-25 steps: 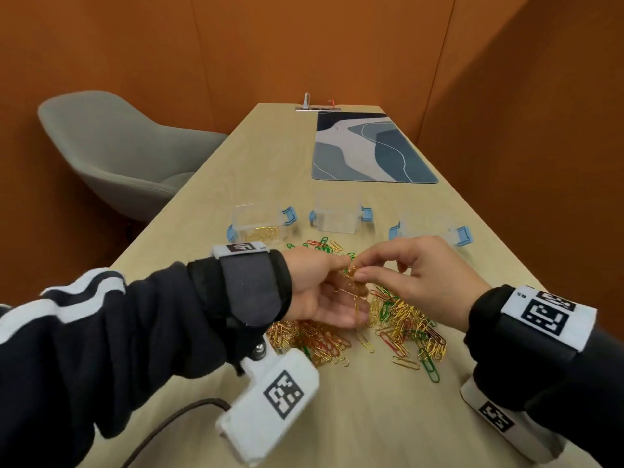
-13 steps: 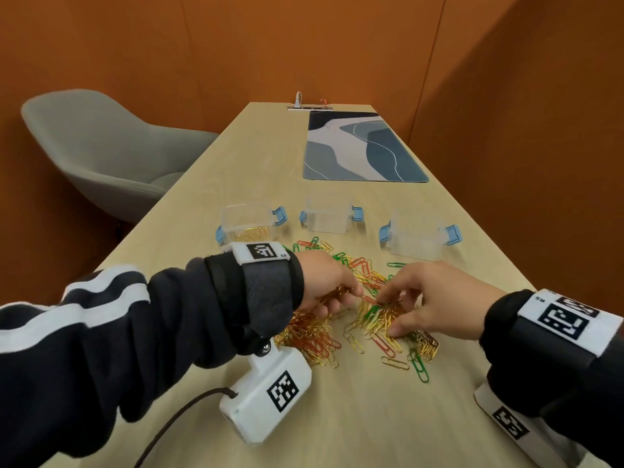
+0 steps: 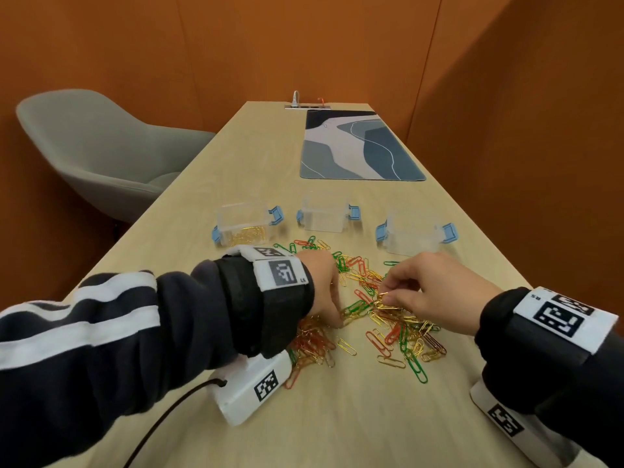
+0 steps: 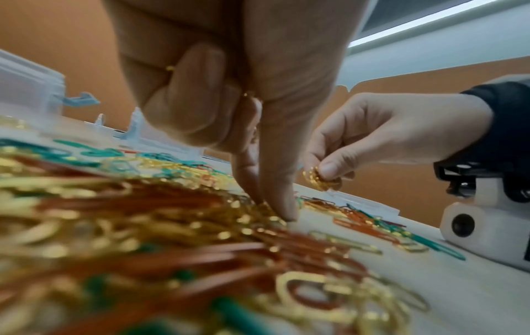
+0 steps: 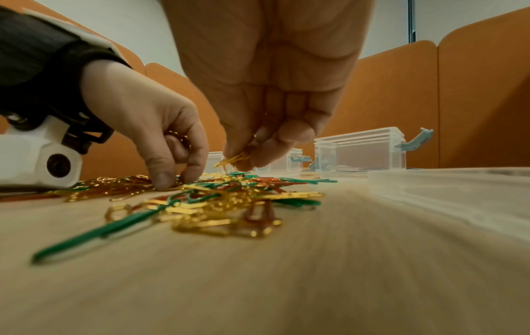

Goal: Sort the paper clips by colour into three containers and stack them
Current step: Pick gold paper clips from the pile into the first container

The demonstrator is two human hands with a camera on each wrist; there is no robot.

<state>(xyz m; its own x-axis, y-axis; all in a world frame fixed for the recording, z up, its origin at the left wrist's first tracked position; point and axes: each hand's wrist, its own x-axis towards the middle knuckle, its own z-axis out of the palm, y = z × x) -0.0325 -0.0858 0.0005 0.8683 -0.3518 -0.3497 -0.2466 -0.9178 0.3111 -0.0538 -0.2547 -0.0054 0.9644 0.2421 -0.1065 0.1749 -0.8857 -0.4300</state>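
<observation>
A mixed pile of gold, red and green paper clips (image 3: 388, 329) lies on the wooden table (image 3: 337, 417). My left hand (image 3: 337, 321) reaches down into its left side. Thumb and forefinger (image 4: 282, 204) pinch at gold clips on the table, and the curled fingers keep gold clips (image 5: 178, 136) in the palm. My right hand (image 3: 386, 297) pinches a small bunch of gold clips (image 4: 321, 179) just above the pile. Three clear containers with blue latches stand behind. The left one (image 3: 244, 224) holds gold clips; the middle one (image 3: 326, 216) and the right one (image 3: 413, 236) look empty.
A blue patterned mat (image 3: 358, 146) lies further back on the table. A grey chair (image 3: 101, 146) stands off the left edge. Orange walls close in behind and to the right. A clear lid (image 5: 458, 181) lies flat on the table to the right of the pile.
One second ago both hands met above the pile. They then dropped into the clips. Now the right hand holds a gold bunch just above the pile and the left pinches at the table.
</observation>
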